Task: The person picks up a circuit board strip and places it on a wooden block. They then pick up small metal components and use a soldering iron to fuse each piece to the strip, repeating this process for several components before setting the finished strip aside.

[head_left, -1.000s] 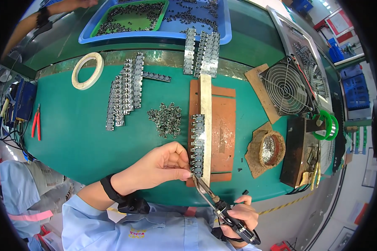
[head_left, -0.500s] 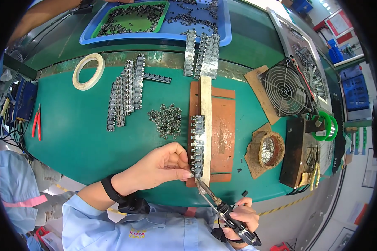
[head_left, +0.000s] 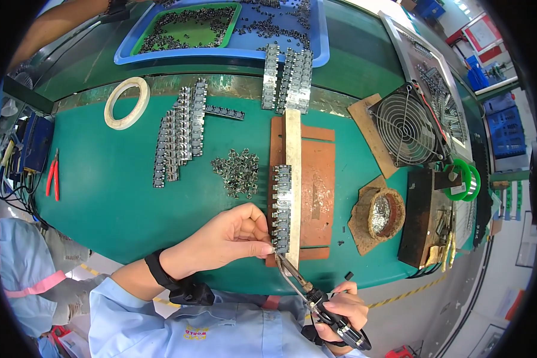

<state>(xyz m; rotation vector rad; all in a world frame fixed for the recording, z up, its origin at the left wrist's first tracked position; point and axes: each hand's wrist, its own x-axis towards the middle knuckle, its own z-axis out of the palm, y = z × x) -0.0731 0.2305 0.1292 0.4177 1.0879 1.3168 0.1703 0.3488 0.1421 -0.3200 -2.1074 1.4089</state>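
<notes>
My right hand is wrapped around a black soldering iron with a thin feed tube along its shaft. The iron's tip meets the near end of a strip of small circuit boards. That strip rests lengthwise along a pale metal bar on a reddish-brown plate. At the same near end, on the strip's left edge, my left hand is closed in a pinch of thumb and forefinger. Whatever lies between those fingertips is too small to make out. A pile of small metal parts lies beyond my left hand.
More board strips lie left of the bar, others at its far end. A fan, a round solder-crusted cup and a green solder spool stand right. A blue tray sits behind; red-handled pliers lie left.
The soldering iron's tip has shifted slightly left along the strip's near end. My left hand keeps its place. At the upper left, another person's arm has drawn back left from the tray.
</notes>
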